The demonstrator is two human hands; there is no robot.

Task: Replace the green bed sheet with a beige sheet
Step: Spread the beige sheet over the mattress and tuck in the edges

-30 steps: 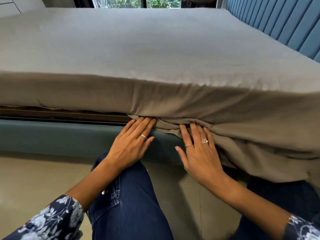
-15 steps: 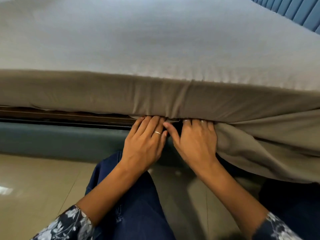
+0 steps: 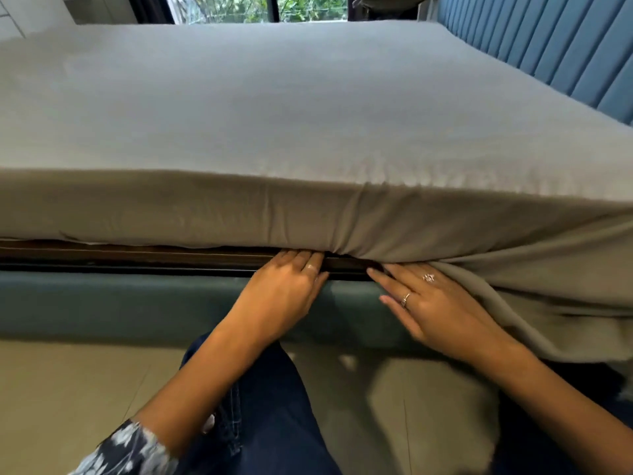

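A beige sheet (image 3: pixel 308 108) covers the whole mattress top and hangs down its near side. On the left its lower edge is tucked under the mattress; on the right a loose flap (image 3: pixel 534 303) hangs over the bed frame. My left hand (image 3: pixel 287 289) lies flat with its fingertips pushed into the gap under the mattress. My right hand (image 3: pixel 431 303) rests flat on the frame beside it, fingers spread, its far edge against the loose flap. No green sheet is in view.
A teal padded bed frame (image 3: pixel 120 303) runs below the mattress, with a dark wooden slat (image 3: pixel 137 257) above it. A blue ribbed headboard (image 3: pixel 548 46) stands at the right. My knees in dark jeans (image 3: pixel 267 406) are over the beige tiled floor (image 3: pixel 68 389). A window (image 3: pixel 257 8) lies beyond.
Both hands pushed the bunched sheet under the mattress, so the fold at the middle is now tucked. My right hand has slid out to the right and opened flat by the loose flap.
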